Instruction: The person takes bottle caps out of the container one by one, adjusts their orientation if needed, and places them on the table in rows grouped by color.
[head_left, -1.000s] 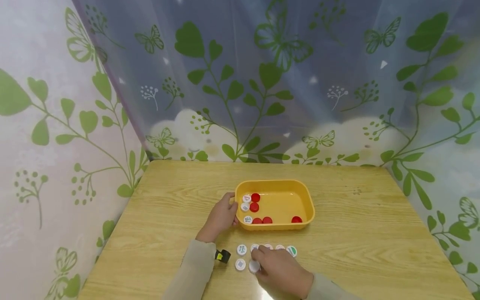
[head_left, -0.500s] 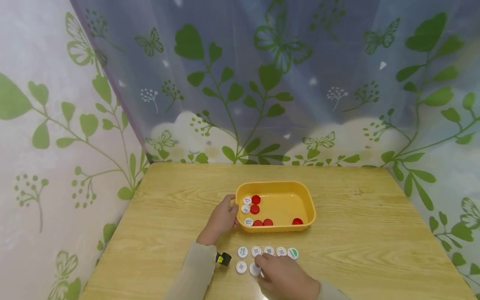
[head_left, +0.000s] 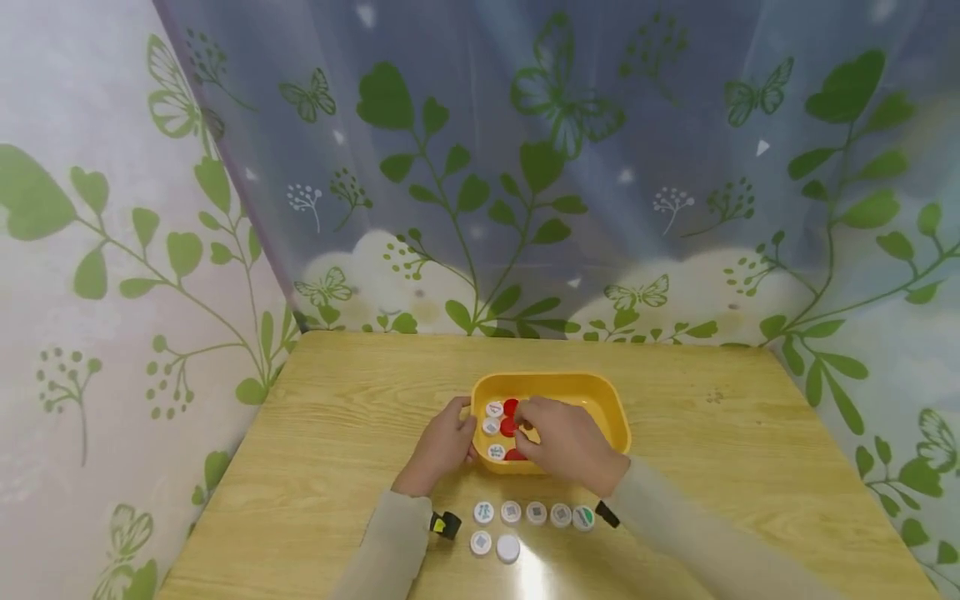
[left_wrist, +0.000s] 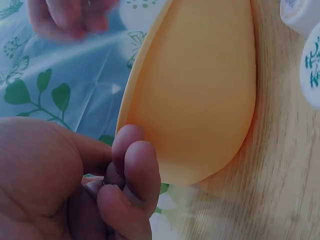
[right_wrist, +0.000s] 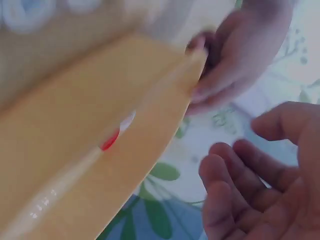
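My left hand grips the left end of a yellow plastic tray, its fingertips at the rim. The same grip on the tray's end shows in the right wrist view. My right hand reaches over the tray, covering part of its middle. In the right wrist view this hand has its thumb apart from its loosely bent fingers, with nothing seen between them. Near its fingertips lie red caps, with printed white caps along the tray's left wall. Other red caps are hidden under the hand.
In front of the tray, a row of printed white caps lies on the wooden table. Nearer to me are another printed cap and a plain white cap. A patterned curtain stands behind the table.
My right hand has left the plain white cap near me and moved forward over the tray. That cap stays on the table. My left hand keeps its place at the tray.
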